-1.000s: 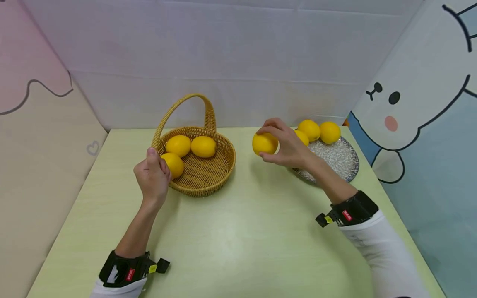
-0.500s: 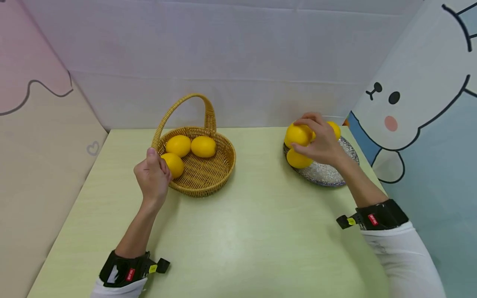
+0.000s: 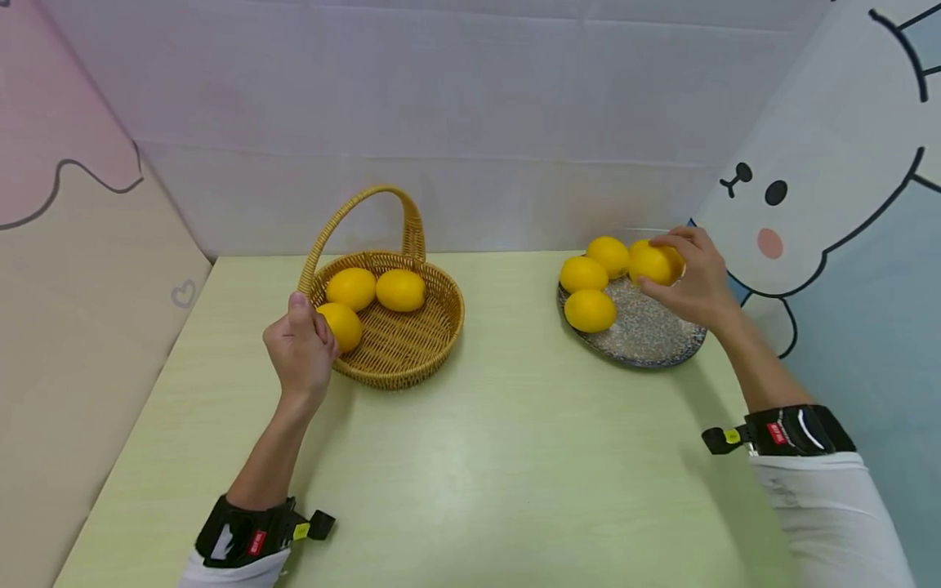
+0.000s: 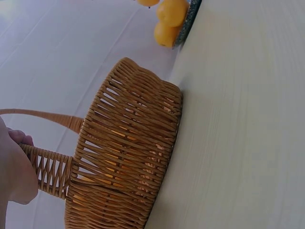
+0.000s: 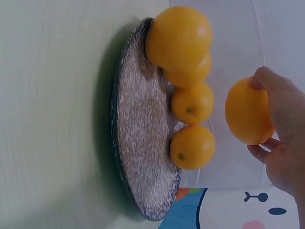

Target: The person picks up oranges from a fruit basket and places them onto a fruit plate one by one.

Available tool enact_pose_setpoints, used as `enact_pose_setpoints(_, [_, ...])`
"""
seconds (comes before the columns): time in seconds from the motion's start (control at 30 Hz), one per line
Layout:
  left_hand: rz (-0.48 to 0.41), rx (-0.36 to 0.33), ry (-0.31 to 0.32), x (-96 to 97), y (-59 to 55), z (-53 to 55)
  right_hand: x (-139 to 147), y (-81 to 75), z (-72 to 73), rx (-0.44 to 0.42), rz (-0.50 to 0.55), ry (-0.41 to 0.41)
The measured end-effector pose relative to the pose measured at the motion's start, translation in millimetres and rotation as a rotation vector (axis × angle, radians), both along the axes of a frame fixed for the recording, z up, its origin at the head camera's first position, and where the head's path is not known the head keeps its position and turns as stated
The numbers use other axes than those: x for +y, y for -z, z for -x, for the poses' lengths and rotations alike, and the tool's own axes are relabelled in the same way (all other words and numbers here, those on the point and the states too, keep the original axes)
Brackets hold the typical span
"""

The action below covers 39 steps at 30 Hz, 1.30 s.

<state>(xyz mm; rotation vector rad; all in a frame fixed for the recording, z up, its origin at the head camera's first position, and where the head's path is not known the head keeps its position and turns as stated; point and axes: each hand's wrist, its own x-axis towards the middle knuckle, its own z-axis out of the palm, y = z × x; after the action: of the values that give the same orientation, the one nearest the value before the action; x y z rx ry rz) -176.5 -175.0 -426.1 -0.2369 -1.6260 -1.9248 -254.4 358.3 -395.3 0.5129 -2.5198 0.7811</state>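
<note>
My left hand (image 3: 300,351) grips the handle (image 3: 323,245) of a round wicker basket (image 3: 393,380) on the table. Inside the basket lie 3 yellow-orange oranges (image 3: 401,290). In the left wrist view the same hand (image 4: 18,167) holds the handle near the basket's woven side (image 4: 124,143). My right hand (image 3: 694,273) pinches an orange (image 3: 651,263) between thumb and fingers over the back of a speckled grey plate (image 3: 647,331). From the right wrist view, this held orange (image 5: 248,112) is raised off the plate. Several oranges (image 5: 192,147) rest along the plate's far and left side.
A pale green-yellow table (image 3: 456,474) carries the basket at left and the plate at right. White cloth (image 3: 470,196) stands behind its back edge. A wall panel with a cartoon face (image 3: 831,204) rises at the right.
My right hand has carried its orange rightward from the gap between basket and plate, to above the plate's back right. The left hand and basket have stayed put.
</note>
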Motion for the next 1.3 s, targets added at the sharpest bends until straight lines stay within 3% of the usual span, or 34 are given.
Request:
enact_pose_setpoints(0.4, [0.002, 0.009, 0.003, 0.1, -0.4, 0.4, 41, 13.3, 0.1, -0.180, -0.028, 0.211])
enact_pose_setpoints(0.6, [-0.023, -0.003, 0.022, -0.1, 0.0, 0.4, 52, 25.2, -0.1, -0.251, -0.055, 0.248])
enact_pose_setpoints(0.8, [0.002, 0.001, 0.001, 0.1, 0.5, 0.5, 61, 36.8, 5.3, -0.320, -0.097, 0.268])
enact_pose_setpoints(1.3, [-0.001, -0.001, -0.001, -0.3, 1.1, 0.9, 65, 57.4, 14.0, -0.340, -0.153, 0.297])
